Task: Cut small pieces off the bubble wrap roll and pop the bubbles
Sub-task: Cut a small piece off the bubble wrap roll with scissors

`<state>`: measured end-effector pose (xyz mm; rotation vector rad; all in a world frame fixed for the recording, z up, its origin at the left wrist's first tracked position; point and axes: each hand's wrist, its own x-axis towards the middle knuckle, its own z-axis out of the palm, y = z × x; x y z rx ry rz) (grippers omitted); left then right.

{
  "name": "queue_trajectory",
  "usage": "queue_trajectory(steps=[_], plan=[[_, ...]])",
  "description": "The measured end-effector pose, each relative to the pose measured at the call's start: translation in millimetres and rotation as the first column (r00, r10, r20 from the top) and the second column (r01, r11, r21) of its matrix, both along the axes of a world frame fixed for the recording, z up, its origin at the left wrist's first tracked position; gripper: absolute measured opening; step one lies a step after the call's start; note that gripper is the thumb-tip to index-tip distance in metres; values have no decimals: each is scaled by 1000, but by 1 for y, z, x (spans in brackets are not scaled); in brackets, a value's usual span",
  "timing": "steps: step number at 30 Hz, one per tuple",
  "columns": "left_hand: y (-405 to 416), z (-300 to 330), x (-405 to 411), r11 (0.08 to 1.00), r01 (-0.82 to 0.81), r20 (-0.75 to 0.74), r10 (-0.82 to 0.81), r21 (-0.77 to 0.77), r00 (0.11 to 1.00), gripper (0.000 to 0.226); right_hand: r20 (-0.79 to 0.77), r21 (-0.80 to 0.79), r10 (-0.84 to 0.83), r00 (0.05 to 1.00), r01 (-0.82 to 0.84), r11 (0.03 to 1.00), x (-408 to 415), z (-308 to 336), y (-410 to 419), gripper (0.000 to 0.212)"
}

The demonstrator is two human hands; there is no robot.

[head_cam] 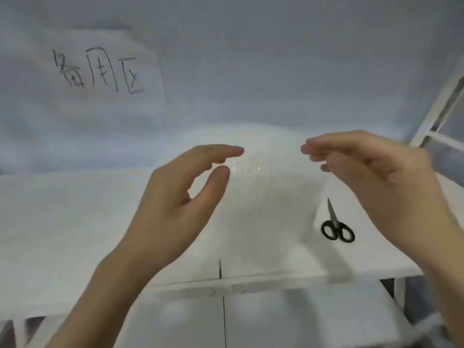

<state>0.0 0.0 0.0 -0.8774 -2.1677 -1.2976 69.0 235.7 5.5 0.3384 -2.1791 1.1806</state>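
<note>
The left hand (173,209) is raised over the white counter (62,234), palm turned inward. Its fingers (226,150) are extended and its thumb sits just below them with a clear gap between; nothing is pinched there. The right hand (376,187) is raised opposite, well apart from the left. Its fingers (316,146) are curled loosely with the tips close together; whether they pinch the sheet cannot be told because of blur.

Between and below the 2 hands lies the bubble wrap (261,197), a translucent sheet that glints near its upper part; its edges are hard to trace against the counter. The scissors (336,226), with black handles and closed blades, rest on the counter to the right of the wrap, below the right hand. A paper sign (100,69) with handwritten characters hangs on the wall (276,59) behind.
</note>
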Motion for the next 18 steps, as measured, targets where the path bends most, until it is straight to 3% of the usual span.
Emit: queue_trajectory(steps=[4,6,8,11,13,18], plan=[[3,-87,-7,992,-122,-53,124,24,991,27,115,53,-301,947,297,953,-36,-69,18,12],[3,-122,0,977,-205,-174,211,52,962,26,142,198,-468,872,439,877,-38,-115,35,9],[3,-146,7,956,-259,-217,284,138,934,24,138,348,-582,801,511,786,-43,-147,53,20],[8,-170,19,928,-256,-5,267,272,964,25,165,474,-626,762,495,728,-47,-178,62,33],[11,-176,22,931,-248,168,209,266,963,32,146,486,-618,772,488,725,-46,-181,60,30],[11,-175,19,932,-202,345,91,301,934,36,136,457,-683,718,566,686,-45,-166,55,29]])
